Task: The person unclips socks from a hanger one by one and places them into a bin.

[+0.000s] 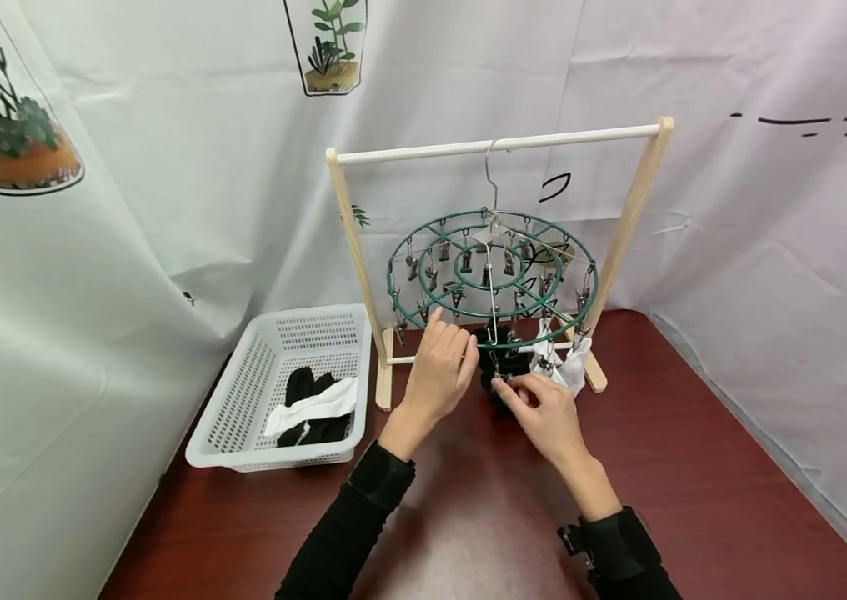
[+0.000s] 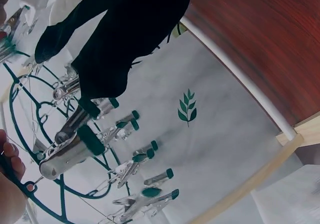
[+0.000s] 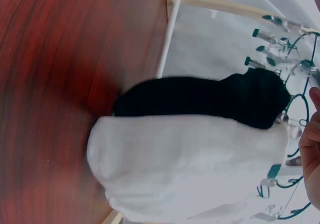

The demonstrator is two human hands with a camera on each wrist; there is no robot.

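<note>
A round green drying hanger [image 1: 581, 237] with metal clips hangs by its hook from a white rod. My left hand [image 1: 438, 367] is at its front rim, with curled fingers gripping the green ring. Slightly lower and to the right, my right hand [image 1: 547, 412] pinches a small metal clip that dangles from the front edge. Behind that hand a black sock [image 2: 130, 28] hangs down from the hanger. White socks [image 3: 185, 164] hang beside it on the right. Several other clips [image 2: 70, 156] hang with nothing in them. The fingers partly cover the pinched clip.
A white plastic basket [image 1: 224, 408] holding black socks [image 1: 333, 427] and a white sock [image 1: 314, 408] stands to the left. The wooden stand [image 1: 352, 229] carries the hanger on a dark red table [image 1: 701, 467]. White printed cloth [image 1: 191, 167] walls off the back and sides.
</note>
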